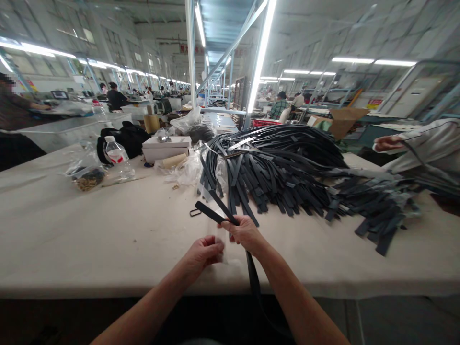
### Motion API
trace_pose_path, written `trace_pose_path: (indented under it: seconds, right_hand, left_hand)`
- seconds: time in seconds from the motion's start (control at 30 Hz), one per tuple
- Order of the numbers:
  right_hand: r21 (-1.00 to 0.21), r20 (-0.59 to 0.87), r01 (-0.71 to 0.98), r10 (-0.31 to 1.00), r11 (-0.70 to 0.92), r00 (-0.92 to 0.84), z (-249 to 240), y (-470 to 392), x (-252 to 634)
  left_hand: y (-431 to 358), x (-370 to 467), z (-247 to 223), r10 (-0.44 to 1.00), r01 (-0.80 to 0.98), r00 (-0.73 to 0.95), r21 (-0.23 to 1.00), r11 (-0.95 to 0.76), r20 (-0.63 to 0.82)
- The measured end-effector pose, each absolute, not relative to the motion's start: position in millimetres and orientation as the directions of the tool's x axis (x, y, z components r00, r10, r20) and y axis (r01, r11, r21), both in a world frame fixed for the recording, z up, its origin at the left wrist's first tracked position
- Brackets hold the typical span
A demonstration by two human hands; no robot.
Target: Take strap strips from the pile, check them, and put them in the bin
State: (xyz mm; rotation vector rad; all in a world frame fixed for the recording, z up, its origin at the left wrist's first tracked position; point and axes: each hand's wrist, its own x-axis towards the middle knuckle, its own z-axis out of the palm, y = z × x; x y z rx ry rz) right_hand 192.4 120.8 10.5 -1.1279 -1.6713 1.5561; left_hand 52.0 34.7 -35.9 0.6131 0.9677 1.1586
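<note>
My right hand (246, 233) is closed around a black strap (215, 214), pinching it near one end so that the end pokes out up and to the left over the worktop (89, 230); the rest of the strap drops past my wrist and off the near edge. My left hand (203, 252) is curled, its fingertips closed on a small clear bit of film or plastic, just beside the right hand; I cannot make out exactly what it is. A small dark metal loop (195, 212) lies on the worktop touching or just short of the strap's end. Behind it sits the big pile of straps (280, 167), with a bottle (117, 155), a white box (166, 146) and plastic bags further left. Another person's sleeve (427, 148) reaches in at the far right. To do this cleanly, I judge I should keep the strap flat and untwisted, grip close to the end, and hold both hands over the worktop.
</note>
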Motion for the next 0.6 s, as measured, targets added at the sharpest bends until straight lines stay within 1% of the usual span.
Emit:
trace_pose_path:
  seconds: [0.17,0.37,0.47,0.6]
  right_hand:
    - [-0.982,-0.094,0.187,0.904,-0.016,-0.417,9,126,202]
    - [-0.987,-0.066,0.158,0.925,-0.006,-0.375,4,131,212]
    - [-0.99,-0.056,0.144,0.923,0.0,-0.381,2,130,214]
    - [-0.992,-0.046,0.129,0.922,0.004,-0.385,2,123,212]
  left_hand:
    - [15,64,-31,0.907,-0.444,0.183,0.792,0.42,-0.379]
    - [-13,72,-27,0.863,-0.325,0.227,0.801,0.503,-0.451]
    - [-19,71,-27,0.857,-0.276,0.234,0.814,0.512,-0.46]
    - [-19,73,-22,0.841,-0.156,0.355,0.86,0.485,-0.409]
